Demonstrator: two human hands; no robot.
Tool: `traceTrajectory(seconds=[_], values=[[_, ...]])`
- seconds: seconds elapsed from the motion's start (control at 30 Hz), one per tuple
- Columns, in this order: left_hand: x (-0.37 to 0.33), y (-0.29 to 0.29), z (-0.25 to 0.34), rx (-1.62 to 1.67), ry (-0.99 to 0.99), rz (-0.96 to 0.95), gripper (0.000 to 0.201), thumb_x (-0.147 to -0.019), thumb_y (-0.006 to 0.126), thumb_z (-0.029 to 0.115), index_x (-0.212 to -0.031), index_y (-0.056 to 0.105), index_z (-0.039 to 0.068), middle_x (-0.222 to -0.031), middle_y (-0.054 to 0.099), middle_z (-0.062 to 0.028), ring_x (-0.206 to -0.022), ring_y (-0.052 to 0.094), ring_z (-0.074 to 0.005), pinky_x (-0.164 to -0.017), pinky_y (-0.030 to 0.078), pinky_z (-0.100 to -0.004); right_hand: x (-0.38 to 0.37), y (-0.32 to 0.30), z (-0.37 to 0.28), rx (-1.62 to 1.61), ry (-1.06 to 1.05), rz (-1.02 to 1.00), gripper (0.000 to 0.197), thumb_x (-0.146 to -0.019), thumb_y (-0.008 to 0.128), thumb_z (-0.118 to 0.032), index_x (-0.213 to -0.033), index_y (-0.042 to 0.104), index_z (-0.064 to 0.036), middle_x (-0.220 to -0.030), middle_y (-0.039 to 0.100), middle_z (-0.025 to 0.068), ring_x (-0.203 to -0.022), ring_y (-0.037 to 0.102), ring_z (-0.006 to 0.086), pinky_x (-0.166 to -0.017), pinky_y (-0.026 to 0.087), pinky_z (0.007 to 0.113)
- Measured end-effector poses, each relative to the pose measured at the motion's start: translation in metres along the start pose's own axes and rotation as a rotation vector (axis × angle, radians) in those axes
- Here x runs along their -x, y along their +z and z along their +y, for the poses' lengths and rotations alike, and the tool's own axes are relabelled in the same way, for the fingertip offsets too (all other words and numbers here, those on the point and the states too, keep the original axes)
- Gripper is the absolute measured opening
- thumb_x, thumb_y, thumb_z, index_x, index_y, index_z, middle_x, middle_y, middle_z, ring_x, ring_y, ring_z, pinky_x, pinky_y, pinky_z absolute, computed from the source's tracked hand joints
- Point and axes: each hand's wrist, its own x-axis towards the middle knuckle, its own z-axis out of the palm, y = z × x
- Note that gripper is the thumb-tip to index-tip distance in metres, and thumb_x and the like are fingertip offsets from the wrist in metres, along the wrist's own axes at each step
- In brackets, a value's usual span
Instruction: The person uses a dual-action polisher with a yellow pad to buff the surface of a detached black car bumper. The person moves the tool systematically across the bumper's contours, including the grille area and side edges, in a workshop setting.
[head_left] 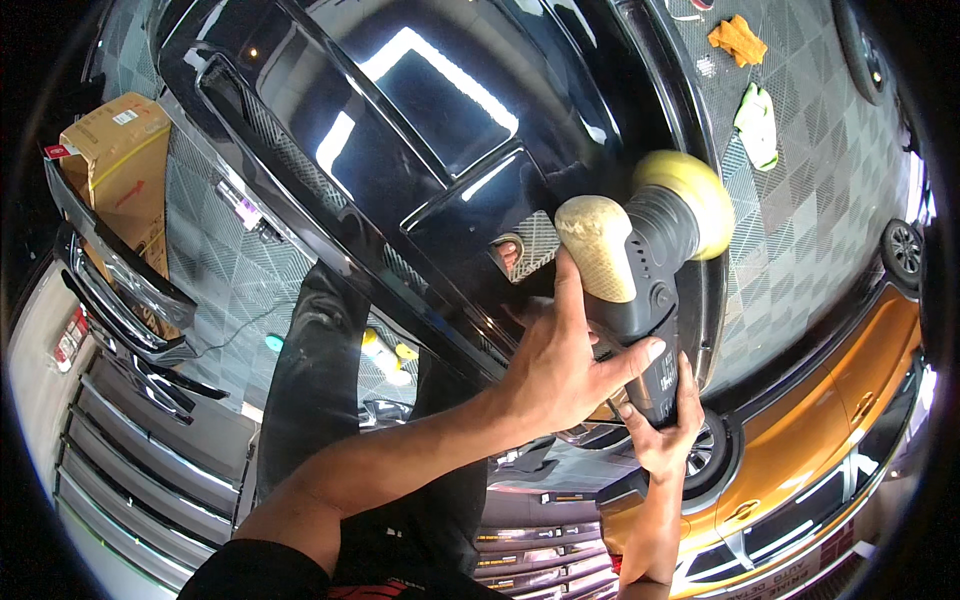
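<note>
A handheld car polisher (655,300) with a dark body, a worn cream-coloured front cover and a yellow foam pad (712,205) is in both my hands. My left hand (555,375) holds it at mid-body, thumb across the top and index finger stretched along the side by the cover; its other fingers are mostly hidden. Around the rear end of the tool my right hand (665,435) is closed. Beneath lies the glossy black car panel (560,120), reflecting bright lamps. The pad is tilted at the panel's right edge; whether it touches, I cannot tell.
An orange car (800,440) stands at the right. On the tiled floor lie an orange cloth (738,41) and a pale green cloth (757,127). To the left are a cardboard box (125,150) and a loose black bumper part (115,300). A yellow-and-white bottle (381,352) is near my legs.
</note>
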Motion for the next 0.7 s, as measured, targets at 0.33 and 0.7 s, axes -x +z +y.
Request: traceTrajectory(seconds=[0.33,0.7], values=[[-0.017,-0.018,0.002,-0.026,0.079,0.04,0.12,-0.097,0.083,0.031,-0.164,-0.006,-0.014,-0.127,0.066,-0.0381,-0.108,0.077,-0.0454,-0.093,0.063,-0.0472,-0.028,0.011,-0.017,0.071,-0.076,0.03,0.096,-0.072,0.095,-0.015,-0.154,0.051,0.0109,-0.117,0.072,0.0266,-0.101,0.073,0.0405,-0.093,0.057,0.046],[-0.04,-0.062,0.046,-0.136,0.115,0.093,0.124,-0.096,0.083,0.035,-0.163,-0.008,-0.017,-0.124,0.066,-0.0438,-0.104,0.076,-0.0526,-0.09,0.063,-0.0517,-0.073,0.016,-0.074,0.047,-0.014,0.007,0.098,-0.073,0.096,-0.016,-0.155,0.05,0.012,-0.131,0.071,0.0302,-0.117,0.073,0.038,-0.103,0.056,0.044]])
